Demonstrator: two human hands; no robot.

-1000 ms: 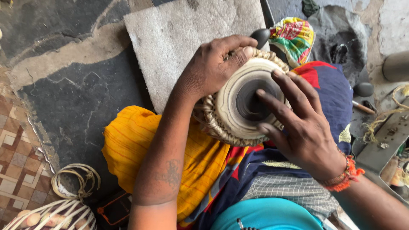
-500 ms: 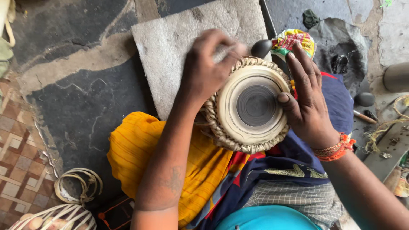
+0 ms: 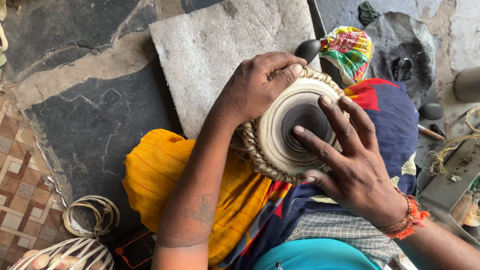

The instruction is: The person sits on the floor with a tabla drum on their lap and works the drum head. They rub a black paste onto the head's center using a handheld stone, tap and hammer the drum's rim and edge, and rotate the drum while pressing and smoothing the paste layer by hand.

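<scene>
Item: small hand drum [image 3: 295, 132], centre right of frame, resting on the lap. Head fitted, braided rim laced, dark centre patch in place; remaining work not evident. Left hand [image 3: 252, 90] curled over the upper rim, gripping. Right hand [image 3: 350, 165] open, fingertips on the skin. Drum body hidden beneath; lower-left basket cut off.

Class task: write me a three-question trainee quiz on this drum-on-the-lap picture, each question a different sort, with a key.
1. True or false: the left hand grips the woven rim of the small round cream drum.
2. Where do the right hand fingertips rest? A) the drum's dark centre patch B) the grey stone slab C) the yellow cloth
3. Fill in: the coiled pale cord lies on the ____.

Key: 1 true; 2 A; 3 floor.
</scene>
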